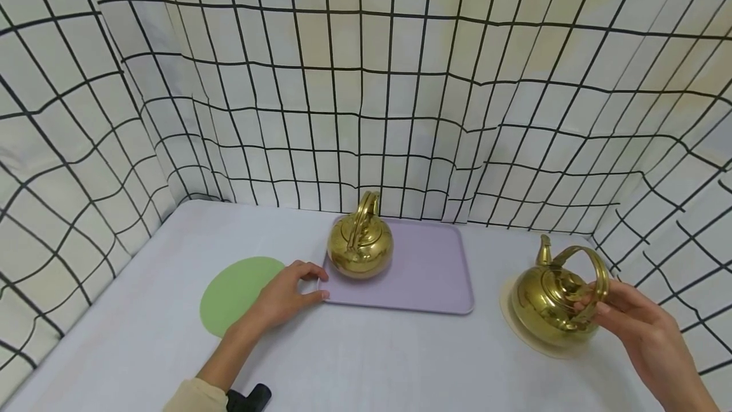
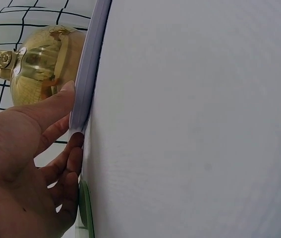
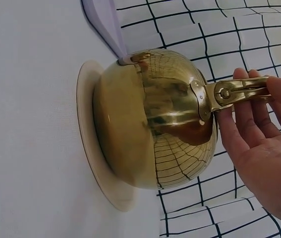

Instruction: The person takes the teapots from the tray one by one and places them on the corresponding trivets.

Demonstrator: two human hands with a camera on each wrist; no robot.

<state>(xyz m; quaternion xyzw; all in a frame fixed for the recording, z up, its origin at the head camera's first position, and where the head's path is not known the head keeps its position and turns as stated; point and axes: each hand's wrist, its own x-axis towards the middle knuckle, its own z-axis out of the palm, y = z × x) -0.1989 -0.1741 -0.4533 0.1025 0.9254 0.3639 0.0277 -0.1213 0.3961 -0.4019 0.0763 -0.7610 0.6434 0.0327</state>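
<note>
Kettle 1 (image 1: pixel 543 307): brass, upright on a round cream mat (image 3: pixel 86 99), at the person's right; spout toward the far wall (image 1: pixel 343 94). Right hand (image 1: pixel 646 323): thumb and fingers closed on its handle (image 1: pixel 602 272). Tray (image 1: pixel 429 266): lilac, flat on the white table (image 1: pixel 400 361), left of kettle 1. Left hand (image 1: pixel 288 291): thumb and fingers clamped about its near left corner. Kettle 2 (image 1: pixel 363 250): brass, on the tray's left part. Disc (image 1: pixel 234 291): green, left of the tray, partly covered by the left hand.
</note>
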